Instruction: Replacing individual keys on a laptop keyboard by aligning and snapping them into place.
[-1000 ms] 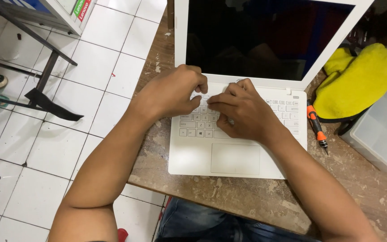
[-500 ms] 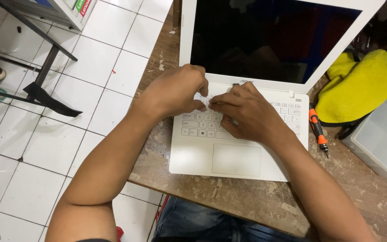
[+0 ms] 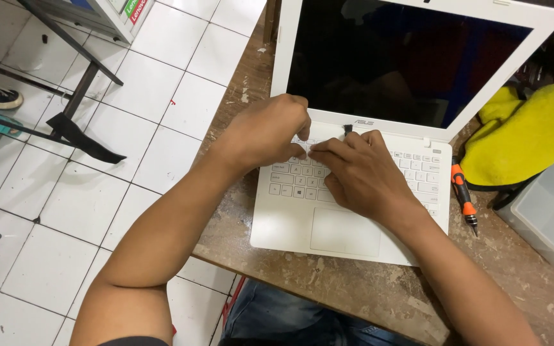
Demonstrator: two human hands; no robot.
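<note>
White laptop [image 3: 354, 211] is set open on the worn wooden table [image 3: 367, 295], screen dark. Both hands are placed on the upper-left keyboard rows, touching each other. Left hand [image 3: 267, 134] is curled, fingers bent down onto the keys; right hand [image 3: 360, 176] is pressed flat-ish, fingertips pinched at one key area next to the left thumb. Whether a keycap is actually gripped cannot be told, since the contact spot is hidden. Judged state: keyboard work in progress, most keys seen seated, nothing visibly removed. Orange screwdriver [image 3: 464, 198] is left untouched just right of the laptop, beside a yellow cloth [image 3: 520, 134].
</note>
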